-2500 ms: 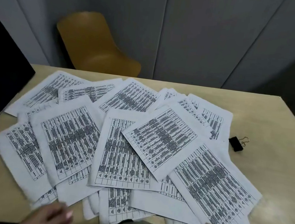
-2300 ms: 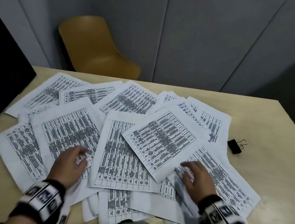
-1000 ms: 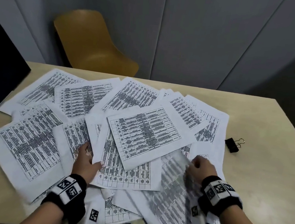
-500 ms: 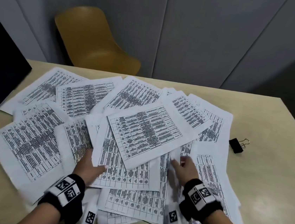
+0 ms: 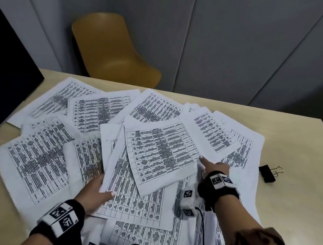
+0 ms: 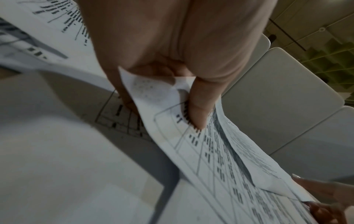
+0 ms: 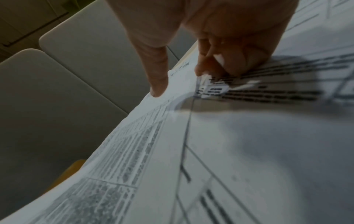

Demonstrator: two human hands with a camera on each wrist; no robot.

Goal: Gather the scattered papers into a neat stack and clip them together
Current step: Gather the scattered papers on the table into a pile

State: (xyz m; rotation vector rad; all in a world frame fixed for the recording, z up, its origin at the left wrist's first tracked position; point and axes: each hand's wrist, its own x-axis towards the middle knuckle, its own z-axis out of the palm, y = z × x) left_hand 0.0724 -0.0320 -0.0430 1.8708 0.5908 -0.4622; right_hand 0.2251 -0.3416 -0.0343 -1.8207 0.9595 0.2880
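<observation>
Several printed white papers (image 5: 153,153) lie fanned and overlapping across the beige table (image 5: 297,208). My left hand (image 5: 100,190) grips the left edge of a lower sheet, thumb on top and fingers underneath; the left wrist view shows that pinch (image 6: 191,98) lifting the sheet's corner. My right hand (image 5: 212,165) is at the right corner of the topmost tilted sheet. In the right wrist view its thumb lies on a raised sheet's edge and its curled fingers (image 7: 220,63) catch the printed paper. A black binder clip (image 5: 267,173) lies alone on the table, right of the papers.
A yellow chair (image 5: 113,56) stands behind the table against grey wall panels. A dark screen (image 5: 4,84) fills the left side, over the table's left edge. Bare tabletop shows to the right around the clip and at the near left.
My right hand has moved up and right from the lower sheets to the top sheet's right corner. The left hand keeps its hold on the sheet edge, and the middle sheets have shifted slightly.
</observation>
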